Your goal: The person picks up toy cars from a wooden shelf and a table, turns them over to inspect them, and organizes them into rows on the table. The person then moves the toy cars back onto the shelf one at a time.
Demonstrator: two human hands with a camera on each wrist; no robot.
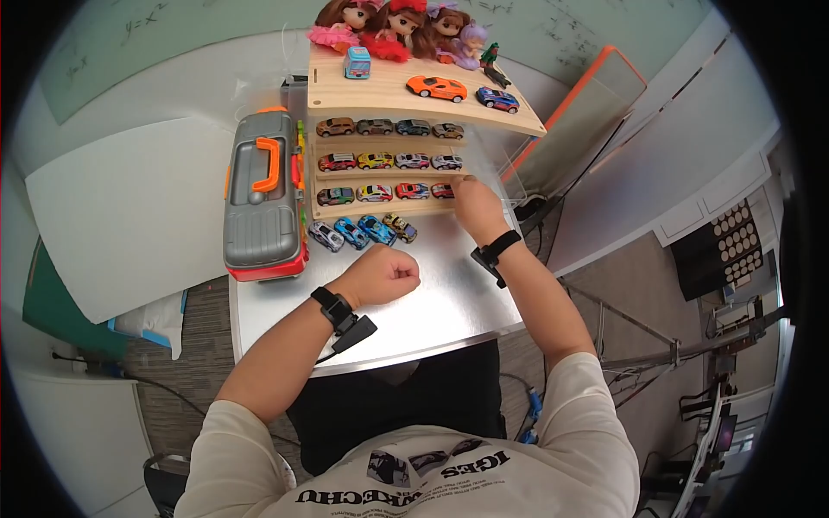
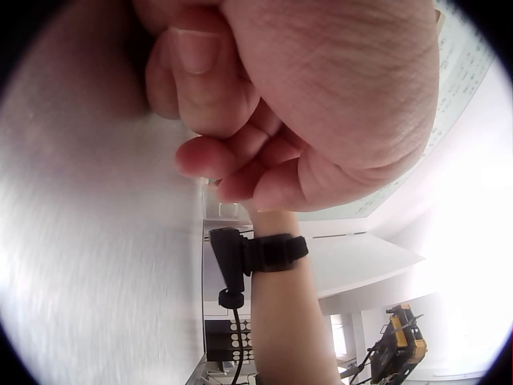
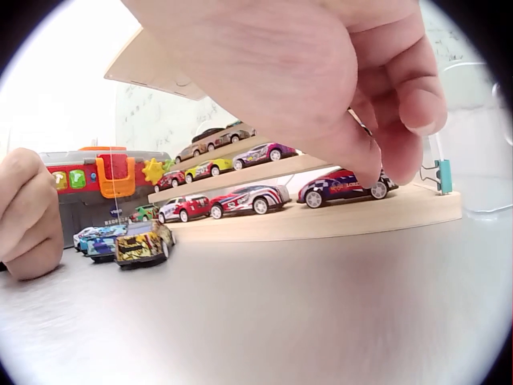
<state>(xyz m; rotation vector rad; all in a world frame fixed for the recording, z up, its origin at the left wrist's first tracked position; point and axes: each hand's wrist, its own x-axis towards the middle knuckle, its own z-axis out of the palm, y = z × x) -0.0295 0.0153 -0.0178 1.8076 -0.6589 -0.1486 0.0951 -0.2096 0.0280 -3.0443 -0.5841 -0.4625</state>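
Note:
My right hand (image 1: 477,207) is at the right end of the rack's lowest tier. In the right wrist view its thumb and fingers pinch the rear of a dark blue and red toy car (image 3: 345,187), whose wheels are at the wooden shelf (image 3: 321,223). The hand covers the car's back end. Beside it in that row stands a white and red toy car (image 3: 250,200). My left hand (image 1: 377,275), loosely curled and holding nothing, rests over the metal table (image 1: 440,302). Just beyond it, several loose toy cars, among them a yellow and black one (image 1: 400,227), sit before the rack.
A grey and red toolbox (image 1: 263,198) with an orange handle stands left of the rack. The wooden top board (image 1: 380,91) bears an orange toy car (image 1: 437,87), a blue toy bus (image 1: 357,63) and several dolls (image 1: 399,30). A teal clip (image 3: 446,176) sits at the shelf's end.

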